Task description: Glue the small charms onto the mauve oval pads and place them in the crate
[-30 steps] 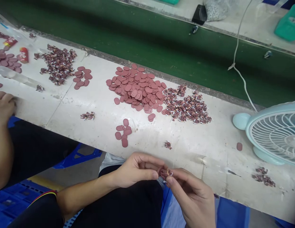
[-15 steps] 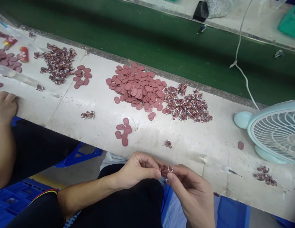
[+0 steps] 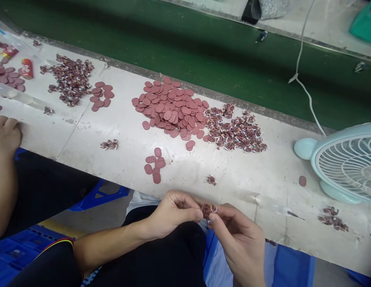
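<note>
**Both hands pinch one small coil part at the table's near edge**

The left hand and right hand meet over the lap, fingers closed narrowly on a small reddish coil part. Beyond it on the table lie a few maroon oval discs, then the big disc pile touching a heap of coil parts. A pale blue fan stands at the right.

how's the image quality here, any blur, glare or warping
Head view: light is soft and even, with only faint shadows under the pile of red discs; the white bench looks bright but not blown out; the small part pinched between left hand and right hand is too soft to read; the fan bulges near the edge.
</note>
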Motion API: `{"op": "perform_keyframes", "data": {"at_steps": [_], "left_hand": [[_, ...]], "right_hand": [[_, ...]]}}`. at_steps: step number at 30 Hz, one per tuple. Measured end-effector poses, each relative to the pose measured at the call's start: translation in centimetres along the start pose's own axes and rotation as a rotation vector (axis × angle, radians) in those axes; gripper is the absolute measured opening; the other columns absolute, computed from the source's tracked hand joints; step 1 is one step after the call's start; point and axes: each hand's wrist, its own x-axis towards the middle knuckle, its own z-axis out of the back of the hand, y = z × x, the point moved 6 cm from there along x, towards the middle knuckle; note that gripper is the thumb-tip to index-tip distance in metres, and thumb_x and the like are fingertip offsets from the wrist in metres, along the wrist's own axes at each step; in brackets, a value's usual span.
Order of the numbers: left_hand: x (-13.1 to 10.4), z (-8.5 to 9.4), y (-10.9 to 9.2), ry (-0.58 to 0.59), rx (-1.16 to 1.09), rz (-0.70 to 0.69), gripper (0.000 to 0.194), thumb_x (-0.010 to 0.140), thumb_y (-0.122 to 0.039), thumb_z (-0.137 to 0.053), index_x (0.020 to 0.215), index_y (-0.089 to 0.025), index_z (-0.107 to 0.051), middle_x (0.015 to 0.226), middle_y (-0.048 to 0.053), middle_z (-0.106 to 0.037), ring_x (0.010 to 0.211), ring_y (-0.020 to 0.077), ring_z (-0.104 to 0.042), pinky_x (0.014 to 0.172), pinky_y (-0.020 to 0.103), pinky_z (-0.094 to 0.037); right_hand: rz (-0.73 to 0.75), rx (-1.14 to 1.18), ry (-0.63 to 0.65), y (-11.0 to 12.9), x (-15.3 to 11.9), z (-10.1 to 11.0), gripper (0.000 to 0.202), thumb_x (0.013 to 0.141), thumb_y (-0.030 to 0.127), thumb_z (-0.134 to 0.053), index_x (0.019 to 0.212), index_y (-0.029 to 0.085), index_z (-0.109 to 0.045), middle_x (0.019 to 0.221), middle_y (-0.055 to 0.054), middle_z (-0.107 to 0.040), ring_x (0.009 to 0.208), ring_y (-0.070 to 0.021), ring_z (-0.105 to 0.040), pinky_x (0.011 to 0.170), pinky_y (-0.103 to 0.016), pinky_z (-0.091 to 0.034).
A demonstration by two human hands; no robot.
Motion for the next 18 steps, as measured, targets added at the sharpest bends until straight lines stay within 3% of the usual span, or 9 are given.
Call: {"op": "perform_keyframes", "data": {"at_steps": [7, 13, 18], "left_hand": [[0.0, -0.2, -0.3, 0.027, -0.008, -0.004, 0.009, 0.077, -0.023, -0.089, 0.075, -0.017, -0.082, 0.100, 0.009, -0.084, 0.095, 0.0227, -0.079, 0.088, 0.033, -0.060], [-0.2, -0.1, -0.1, -0.012, 0.016, 0.015, 0.012, 0.078, -0.026, -0.089, 0.074, -0.017, -0.082, 0.101, 0.009, -0.084, 0.090, 0.0216, -0.078, 0.082, 0.031, -0.059], [-0.3, 0.0, 0.1, -0.037, -0.005, -0.010, 0.015, 0.077, -0.027, -0.089, 0.073, -0.016, -0.081, 0.098, 0.010, -0.084, 0.089, 0.0222, -0.077, 0.082, 0.033, -0.058]], "right_hand": [[0.091, -0.087, 0.008, 0.8, -0.3, 0.3, 0.013, 0.089, 0.022, -0.077, 0.101, 0.029, -0.079, 0.091, -0.001, -0.077, 0.081, -0.0159, -0.074, 0.070, -0.025, -0.062], [0.174, -0.183, 0.028, 2.3, -0.3, 0.2, 0.015, 0.090, 0.020, -0.075, 0.101, 0.029, -0.078, 0.089, -0.001, -0.076, 0.077, -0.0152, -0.073, 0.067, -0.024, -0.061], [0.111, -0.103, 0.013, 1.0, -0.4, 0.0, 0.013, 0.090, 0.021, -0.075, 0.101, 0.028, -0.079, 0.091, -0.002, -0.077, 0.078, -0.0156, -0.073, 0.069, -0.025, -0.061]]}}
